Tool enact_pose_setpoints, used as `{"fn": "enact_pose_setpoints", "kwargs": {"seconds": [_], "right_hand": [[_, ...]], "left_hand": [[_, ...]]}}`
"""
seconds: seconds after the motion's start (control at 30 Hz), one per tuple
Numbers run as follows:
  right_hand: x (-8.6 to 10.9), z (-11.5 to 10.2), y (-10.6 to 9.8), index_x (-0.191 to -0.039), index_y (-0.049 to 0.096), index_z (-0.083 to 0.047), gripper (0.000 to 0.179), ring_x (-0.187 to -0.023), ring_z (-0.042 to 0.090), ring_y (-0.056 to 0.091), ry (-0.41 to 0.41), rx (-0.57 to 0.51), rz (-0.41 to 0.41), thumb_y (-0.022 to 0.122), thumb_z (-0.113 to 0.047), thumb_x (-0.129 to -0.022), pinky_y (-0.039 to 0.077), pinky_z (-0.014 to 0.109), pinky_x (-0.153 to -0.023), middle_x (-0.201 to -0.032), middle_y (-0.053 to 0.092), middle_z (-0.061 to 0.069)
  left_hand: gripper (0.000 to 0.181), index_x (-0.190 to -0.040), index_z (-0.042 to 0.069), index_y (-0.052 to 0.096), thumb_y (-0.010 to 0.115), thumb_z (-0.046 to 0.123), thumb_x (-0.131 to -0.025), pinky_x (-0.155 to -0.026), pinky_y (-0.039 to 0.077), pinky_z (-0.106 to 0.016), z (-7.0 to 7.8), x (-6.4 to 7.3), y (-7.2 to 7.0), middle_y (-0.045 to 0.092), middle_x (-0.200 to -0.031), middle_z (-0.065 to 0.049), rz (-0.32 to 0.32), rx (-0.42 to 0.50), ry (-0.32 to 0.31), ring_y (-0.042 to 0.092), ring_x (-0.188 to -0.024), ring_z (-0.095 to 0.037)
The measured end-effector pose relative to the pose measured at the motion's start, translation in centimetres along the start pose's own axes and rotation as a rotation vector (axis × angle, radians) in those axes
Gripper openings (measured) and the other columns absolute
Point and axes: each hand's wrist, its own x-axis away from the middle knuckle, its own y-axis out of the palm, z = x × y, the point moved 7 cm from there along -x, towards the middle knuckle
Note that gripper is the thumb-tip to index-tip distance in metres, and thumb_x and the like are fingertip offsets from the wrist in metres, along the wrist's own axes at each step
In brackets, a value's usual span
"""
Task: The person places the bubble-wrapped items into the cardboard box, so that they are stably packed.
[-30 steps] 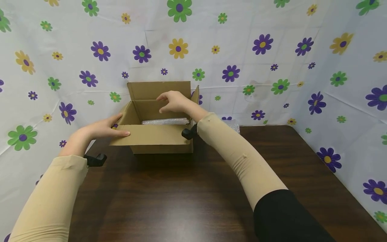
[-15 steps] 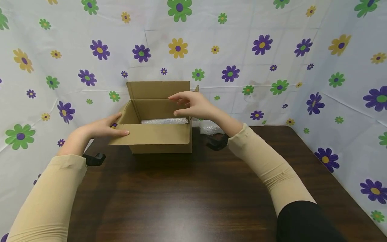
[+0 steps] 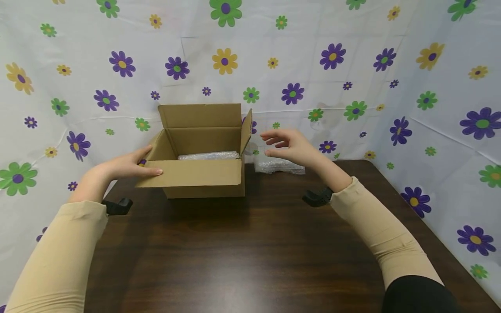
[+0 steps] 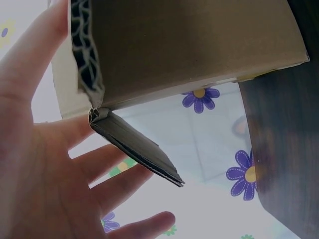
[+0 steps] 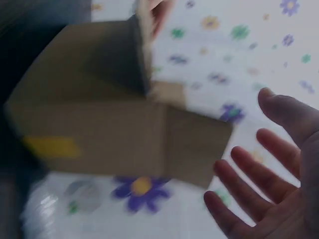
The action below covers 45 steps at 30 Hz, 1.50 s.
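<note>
An open cardboard box [image 3: 203, 191] stands toward the back of the table with its flaps spread. My left hand [image 3: 117, 168] holds its front left corner, the thumb lying on the front flap [image 3: 195, 173]. In the left wrist view, the left hand's fingers [image 4: 119, 186] reach past the side flap [image 4: 139, 144], spread apart. A bubble-wrapped item [image 3: 209, 155] lies inside the box, its lower part hidden by the front flap. My right hand [image 3: 291, 147] hovers right of the box, fingers loosely bent and holding nothing. In the right wrist view, the right hand [image 5: 279, 184] is near the flap.
A sheet or roll of bubble wrap [image 3: 275, 166] lies on the dark wooden table [image 3: 242, 252] just right of the box, below my right hand. A white cloth [image 3: 297, 39] with printed flowers hangs behind and at the sides.
My right hand has moved out from over the box to the right, uncovering the right flap and the bubble wrap beside the box. The left hand stays at the box corner.
</note>
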Motion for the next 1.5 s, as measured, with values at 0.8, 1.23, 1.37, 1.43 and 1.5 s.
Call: {"fn": "enact_pose_setpoints", "kwargs": {"seconds": [0.8, 1.23, 1.37, 1.43, 1.5], "right_hand": [[2.9, 17.2, -0.1, -0.142, 0.048, -0.008, 0.078, -0.136, 0.034, 0.036, 0.201, 0.284, 0.084, 0.083, -0.033, -0.077, 0.028, 0.054, -0.109, -0.148, 0.042, 0.014], [2.1, 20.2, -0.2, -0.147, 0.042, -0.008, 0.084, -0.138, 0.036, 0.033, 0.304, 0.310, 0.107, 0.084, -0.027, -0.076, 0.028, 0.055, -0.109, -0.151, 0.037, 0.014], [1.9, 21.0, 0.0, -0.147, 0.040, -0.007, 0.086, -0.139, 0.037, 0.031, 0.317, 0.332, 0.096, 0.083, -0.029, -0.077, 0.026, 0.055, -0.110, -0.152, 0.035, 0.015], [1.9, 21.2, 0.1, -0.147, 0.040, -0.007, 0.086, -0.139, 0.036, 0.030, 0.330, 0.339, 0.095, 0.083, -0.030, -0.077, 0.025, 0.055, -0.111, -0.152, 0.035, 0.015], [2.0, 21.4, 0.1, -0.147, 0.041, -0.007, 0.086, -0.140, 0.036, 0.029, 0.345, 0.343, 0.096, 0.084, -0.029, -0.076, 0.024, 0.054, -0.112, -0.153, 0.035, 0.015]], "left_hand": [[0.102, -0.154, 0.001, -0.006, 0.061, 0.046, -0.092, -0.104, 0.021, -0.069, 0.1, -0.6, -0.1, 0.006, -0.155, -0.033, -0.002, -0.007, -0.024, 0.018, -0.137, -0.053], [0.102, -0.153, -0.001, -0.006, 0.062, 0.045, -0.092, -0.104, 0.020, -0.069, -0.2, 0.0, -0.1, 0.005, -0.155, -0.033, 0.006, -0.021, -0.016, 0.016, -0.137, -0.054], [0.102, -0.153, 0.000, -0.006, 0.061, 0.047, -0.092, -0.103, 0.020, -0.070, -0.4, 0.2, -0.1, 0.006, -0.154, -0.034, 0.002, -0.028, -0.032, 0.016, -0.137, -0.054], [0.102, -0.153, 0.000, -0.006, 0.061, 0.046, -0.093, -0.103, 0.019, -0.070, -0.3, 0.1, -0.1, 0.005, -0.155, -0.034, 0.002, -0.028, -0.028, 0.014, -0.137, -0.054], [0.102, -0.153, -0.001, -0.007, 0.061, 0.046, -0.093, -0.103, 0.018, -0.071, -0.2, 0.0, -0.1, 0.004, -0.155, -0.034, 0.000, -0.031, -0.021, 0.013, -0.137, -0.055]]}}
